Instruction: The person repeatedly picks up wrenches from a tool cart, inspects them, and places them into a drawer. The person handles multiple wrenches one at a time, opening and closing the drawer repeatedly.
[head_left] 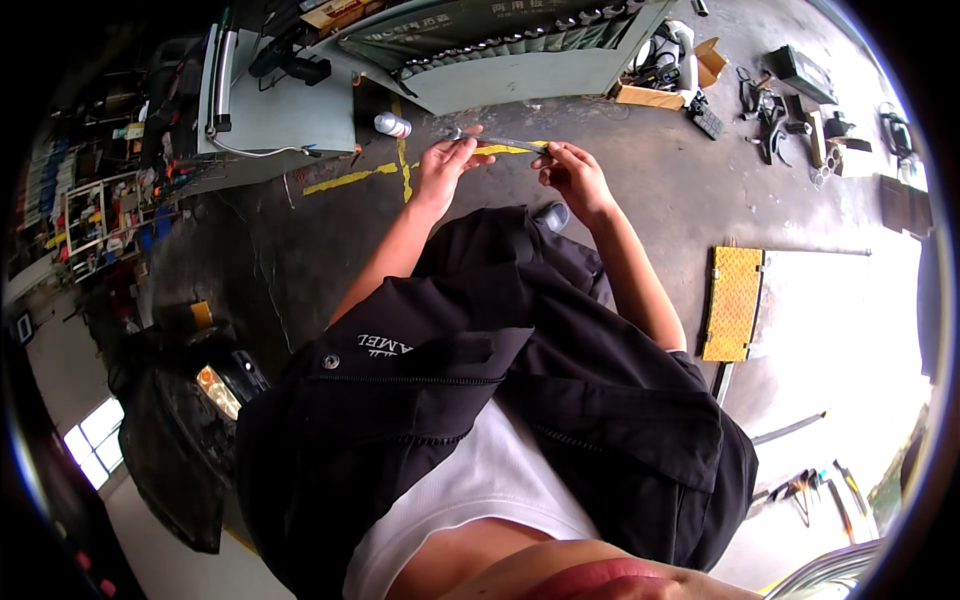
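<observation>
A long, slim metal wrench (503, 142) is stretched between my two hands, roughly level above the floor. My left hand (443, 168) closes on its left end, thumb and fingers pinching it, with the head showing just past the fingertips. At the other end, my right hand (577, 180) grips it between thumb and bent fingers. Just left of my left hand, a white bottle (392, 125) lies on the floor. Beyond both hands, a row of wrenches (520, 47) sits in a green tool roll on a grey cabinet (500, 90).
A grey workbench (290, 115) with a hose stands at the far left. A cardboard box (650, 96) and black parts (772, 120) lie at the far right. Nearer are a yellow ramp plate (733, 305) on the right and a car headlight (218, 392) on the left.
</observation>
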